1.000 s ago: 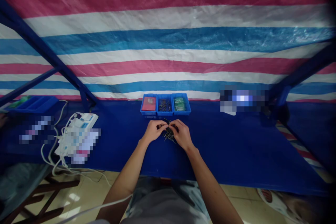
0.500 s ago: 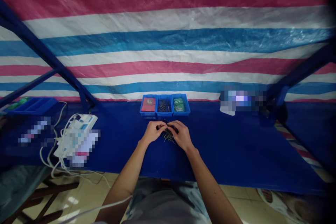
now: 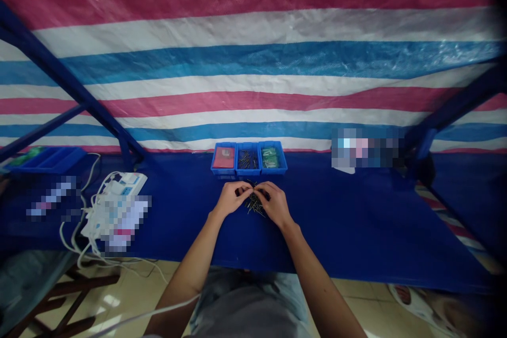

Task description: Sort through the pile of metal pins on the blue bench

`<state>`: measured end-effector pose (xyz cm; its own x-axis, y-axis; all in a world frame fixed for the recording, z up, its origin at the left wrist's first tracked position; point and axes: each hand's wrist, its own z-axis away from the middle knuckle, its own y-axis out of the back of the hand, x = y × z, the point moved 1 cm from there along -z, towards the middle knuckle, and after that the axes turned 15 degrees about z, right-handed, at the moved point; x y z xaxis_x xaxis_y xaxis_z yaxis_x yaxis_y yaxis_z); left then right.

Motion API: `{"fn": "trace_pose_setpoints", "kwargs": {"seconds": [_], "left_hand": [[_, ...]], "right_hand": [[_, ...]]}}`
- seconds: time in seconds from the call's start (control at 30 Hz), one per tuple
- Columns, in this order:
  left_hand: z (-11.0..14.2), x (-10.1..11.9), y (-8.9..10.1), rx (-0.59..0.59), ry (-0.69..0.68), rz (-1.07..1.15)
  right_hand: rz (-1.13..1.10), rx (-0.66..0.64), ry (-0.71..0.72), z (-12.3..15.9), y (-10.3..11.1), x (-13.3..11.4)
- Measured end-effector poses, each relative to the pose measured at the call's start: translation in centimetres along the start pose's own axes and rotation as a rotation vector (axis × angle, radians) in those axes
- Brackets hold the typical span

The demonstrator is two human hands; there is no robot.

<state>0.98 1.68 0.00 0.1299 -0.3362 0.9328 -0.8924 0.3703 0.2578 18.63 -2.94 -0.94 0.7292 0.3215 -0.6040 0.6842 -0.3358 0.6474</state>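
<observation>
My left hand and my right hand meet over the blue table, thumbs and fingers pinched with the tips almost touching. Whatever is between the fingertips is too small to make out. Right beneath them lies a loose pile of thin dark metal pieces that look like screws, partly covered by the fingers. Just beyond the hands, three small blue bins stand side by side. The left bin has a red packet in it, the middle bin similar dark screws, and the right bin green-and-clear packets.
On the left of the table are a white power strip with tangled cables and a blue divided tray. Blurred-out items sit at the back right. Blue frame bars slant at both sides, before a striped sheet.
Both hands stay nearly in place over the pile, with only slight shifts of the fingers. The bins have not moved. The blurred-out patch at the back right shows different colours.
</observation>
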Motion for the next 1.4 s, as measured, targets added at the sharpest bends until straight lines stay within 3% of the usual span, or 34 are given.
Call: {"fn": "trace_pose_setpoints", "kwargs": {"seconds": [1.4], "left_hand": [[-0.02, 0.11, 0.12, 0.015, 0.006, 0.014]], "right_hand": [[0.008, -0.041, 0.021, -0.14, 0.48, -0.53]]}}
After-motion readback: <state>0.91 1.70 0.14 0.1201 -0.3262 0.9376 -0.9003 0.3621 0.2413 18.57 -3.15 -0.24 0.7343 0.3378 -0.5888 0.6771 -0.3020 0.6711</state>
